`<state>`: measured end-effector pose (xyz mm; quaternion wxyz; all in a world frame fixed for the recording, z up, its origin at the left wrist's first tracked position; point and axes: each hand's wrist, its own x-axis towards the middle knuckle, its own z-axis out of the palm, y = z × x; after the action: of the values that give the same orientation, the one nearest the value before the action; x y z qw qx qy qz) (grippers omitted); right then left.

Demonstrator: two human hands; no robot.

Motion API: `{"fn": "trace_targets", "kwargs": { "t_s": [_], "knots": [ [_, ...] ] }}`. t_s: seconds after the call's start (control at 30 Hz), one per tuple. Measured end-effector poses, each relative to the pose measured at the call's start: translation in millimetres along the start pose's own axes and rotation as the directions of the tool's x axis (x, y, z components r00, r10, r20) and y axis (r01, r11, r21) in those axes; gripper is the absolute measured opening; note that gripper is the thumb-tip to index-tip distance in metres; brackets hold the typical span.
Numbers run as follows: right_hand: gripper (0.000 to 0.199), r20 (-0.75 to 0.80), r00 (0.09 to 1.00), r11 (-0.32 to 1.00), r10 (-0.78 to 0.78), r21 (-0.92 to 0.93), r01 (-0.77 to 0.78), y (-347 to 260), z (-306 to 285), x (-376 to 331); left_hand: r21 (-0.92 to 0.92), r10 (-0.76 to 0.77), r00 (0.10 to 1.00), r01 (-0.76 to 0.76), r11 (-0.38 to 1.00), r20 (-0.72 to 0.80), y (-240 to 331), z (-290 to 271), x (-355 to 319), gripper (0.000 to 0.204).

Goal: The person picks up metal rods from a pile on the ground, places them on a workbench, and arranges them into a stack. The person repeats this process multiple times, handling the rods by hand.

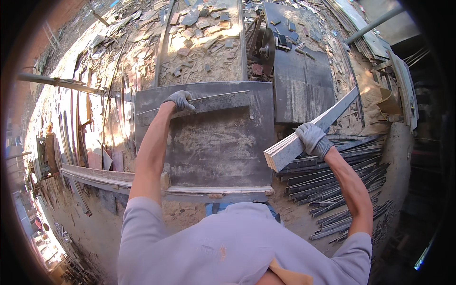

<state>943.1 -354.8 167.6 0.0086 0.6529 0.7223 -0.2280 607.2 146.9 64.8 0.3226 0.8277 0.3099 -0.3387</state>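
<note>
Both my hands wear grey knitted gloves. My left hand [180, 101] is closed over the upper edge of a long grey stone strip [221, 101], near the far side of a dark, dusty worktable [213, 156]. That strip stands tilted or on edge, casting a shadow on the tabletop. To the right of the table, my right hand [312, 137] grips a bundle of stone strips [287, 152]. Several layers show at the bundle's near end, with pale edges and a grey face. It slants away to the upper right. The fingers' undersides are hidden on both hands.
Below the bundle lies a pile of dark strips [339, 183]. A round saw blade [265, 45] stands beyond the table, beside a second dark slab table [304, 85]. Broken stone pieces [202, 23] litter the far ground. A ledge [218, 190] borders the table's near edge.
</note>
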Motion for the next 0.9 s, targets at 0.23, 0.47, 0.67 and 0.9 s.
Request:
{"fn": "trace_targets", "kwargs": {
  "t_s": [0.23,0.47,0.67,0.9],
  "knots": [
    [0.036,0.266,0.952,0.988,0.154,-0.068,-0.140,-45.9,-7.4,67.0,-0.497,-0.180,0.855,-0.102,0.862,-0.487,101.0,105.3,-89.6,0.071],
    [0.036,0.246,0.969,0.994,0.029,0.099,-0.054,-168.0,8.9,126.7,-0.999,-0.707,0.707,0.029,0.044,-0.011,162.6,223.1,-198.6,0.033],
    [0.092,0.145,0.989,0.997,0.017,-0.078,-0.006,-82.6,63.7,38.4,-0.985,-0.764,0.623,-0.071,0.158,-0.167,26.3,266.3,-286.9,0.017],
    [0.065,0.269,0.956,0.993,0.117,-0.043,-0.109,31.3,128.9,-39.6,-0.998,-0.788,0.616,0.055,0.022,0.017,-23.8,290.3,-311.7,0.023]
  ]
}}
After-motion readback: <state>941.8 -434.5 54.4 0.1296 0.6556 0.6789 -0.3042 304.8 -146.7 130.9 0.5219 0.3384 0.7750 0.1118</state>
